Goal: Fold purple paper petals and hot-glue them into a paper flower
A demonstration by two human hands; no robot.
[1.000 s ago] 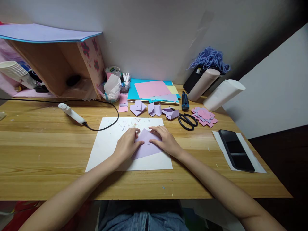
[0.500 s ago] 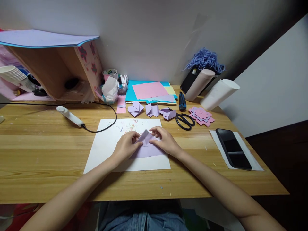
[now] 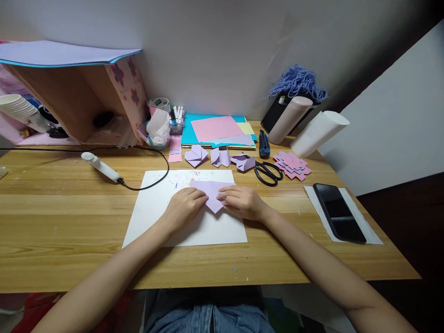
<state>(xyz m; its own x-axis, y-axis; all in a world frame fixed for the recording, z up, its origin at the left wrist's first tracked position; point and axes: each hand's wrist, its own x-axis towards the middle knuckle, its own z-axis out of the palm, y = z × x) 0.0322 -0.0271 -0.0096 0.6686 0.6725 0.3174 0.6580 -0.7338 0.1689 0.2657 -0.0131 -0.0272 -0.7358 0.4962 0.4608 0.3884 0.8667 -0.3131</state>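
Observation:
A folded lilac paper, now a downward-pointing triangle, lies on a white sheet on the wooden desk. My left hand presses on its left edge with bent fingers. My right hand pinches its right side, fingertips on the fold. Behind the sheet sit three folded lilac pieces in a row.
Black scissors and a pile of pink and lilac cut shapes lie to the right. A phone rests on white paper. A corded white tool lies left. Coloured paper sheets, markers, rolls and a wooden box stand at the back.
The lilac paper has been flipped or refolded: its point faced away before, now it points toward me. Both hands shifted slightly nearer and lower on it.

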